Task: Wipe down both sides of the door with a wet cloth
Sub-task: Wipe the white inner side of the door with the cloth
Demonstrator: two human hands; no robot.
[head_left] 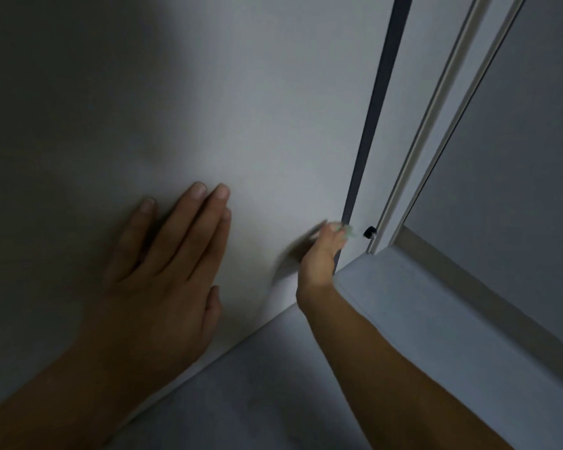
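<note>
The left hand (163,264) is lying flat against the pale door (257,108), fingers (208,203) spread slightly. The right hand (322,254), blurred, is gripping a pale green cloth (346,229) at the door's dark edge (376,108), near a small black stopper (368,232) beside the frame (436,118), just above the floor (403,303).

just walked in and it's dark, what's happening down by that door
A person is crouched low at a white door. The left hand lies flat and open against the door's face. The right hand, blurred, reaches to the door's lower edge by the dark gap, with a bit of pale green cloth showing at its fingertips. A small black stopper sits on the frame nearby.
</note>
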